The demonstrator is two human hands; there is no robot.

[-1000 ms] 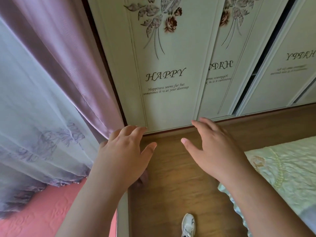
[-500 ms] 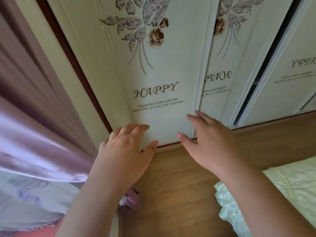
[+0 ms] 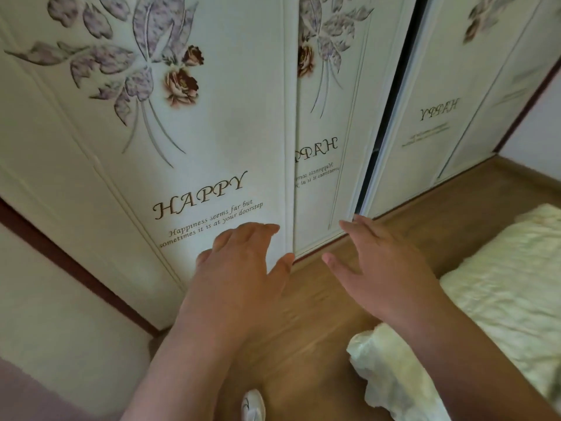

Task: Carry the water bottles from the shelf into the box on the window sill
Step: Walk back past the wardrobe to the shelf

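Neither a water bottle, a shelf nor the box on the window sill shows here, so how much carrying is done cannot be judged; at least this trip looks to be at its start. Both hands reach toward the wardrobe doors [image 3: 212,132]: the left hand [image 3: 239,278] and the right hand [image 3: 385,275] have spread, relaxed fingers and hold nothing. The shelf may lie behind the dark gap [image 3: 385,123] between the sliding doors, though that is a guess. Bedding [image 3: 501,284] lies to the right on the wooden floor [image 3: 321,338].
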